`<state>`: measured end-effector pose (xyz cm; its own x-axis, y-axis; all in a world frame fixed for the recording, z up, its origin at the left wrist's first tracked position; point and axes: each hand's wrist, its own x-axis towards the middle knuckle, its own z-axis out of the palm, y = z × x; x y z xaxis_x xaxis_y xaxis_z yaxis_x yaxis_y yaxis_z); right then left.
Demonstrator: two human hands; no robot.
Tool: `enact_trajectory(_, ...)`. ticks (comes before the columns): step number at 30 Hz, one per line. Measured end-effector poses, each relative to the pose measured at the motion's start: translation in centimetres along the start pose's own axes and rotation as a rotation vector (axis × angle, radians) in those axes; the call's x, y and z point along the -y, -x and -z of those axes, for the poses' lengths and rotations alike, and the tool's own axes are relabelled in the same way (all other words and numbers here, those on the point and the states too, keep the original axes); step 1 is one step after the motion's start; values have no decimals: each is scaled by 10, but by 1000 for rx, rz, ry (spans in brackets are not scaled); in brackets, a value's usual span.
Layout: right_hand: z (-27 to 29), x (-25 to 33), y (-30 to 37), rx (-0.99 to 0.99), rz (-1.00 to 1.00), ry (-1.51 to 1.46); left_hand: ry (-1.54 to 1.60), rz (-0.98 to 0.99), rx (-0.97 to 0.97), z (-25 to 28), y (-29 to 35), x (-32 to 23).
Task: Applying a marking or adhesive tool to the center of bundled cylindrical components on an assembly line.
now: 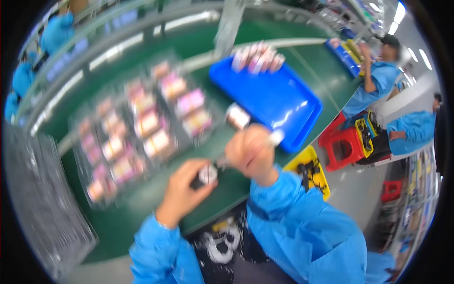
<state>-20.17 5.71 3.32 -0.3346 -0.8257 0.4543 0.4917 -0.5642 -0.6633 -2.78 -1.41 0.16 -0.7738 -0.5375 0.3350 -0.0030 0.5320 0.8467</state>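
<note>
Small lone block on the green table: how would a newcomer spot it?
On the green table, find the big blue tray. Off its left edge, just beyond the right hand, lies a small white-and-brown block. Unlike the pieces in the clear tray or blue tray, it sits alone, outside both.

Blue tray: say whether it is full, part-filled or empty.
Part-filled: pink-and-white pieces bunch at the far end of the blue tray; the rest shows bare.

Centre: we found the right hand (pixel 251 150) blurred, its white-ended item (pixel 276 137) unidentifiable. Left: we could not resolve detail on the blurred pink pieces (pixel 190 102). Lower edge: we saw both blue sleeves (pixel 307 227) cut off.
</note>
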Motion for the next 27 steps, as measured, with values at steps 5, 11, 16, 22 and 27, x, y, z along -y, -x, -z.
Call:
enact_trajectory(5, -20, 21, -7, 351, -28, 49, 127, 22, 149, 16, 9, -9)
enact_trajectory(11, -17, 12, -4, 384, -57, 115, 175, 20, 178, 16, 7, -1)
enact_trajectory(16, -23, 11, 1, 234, -69, 147, 173, 24, 172, 14, 7, 0)
enact_trajectory(22, -32, 12, 7, 139, -76, 260, 183, 39, 181, 15, 7, -3)
enact_trajectory(27, -32, 10, 10, 147, -109, 419, 184, 39, 181, 15, 7, -2)
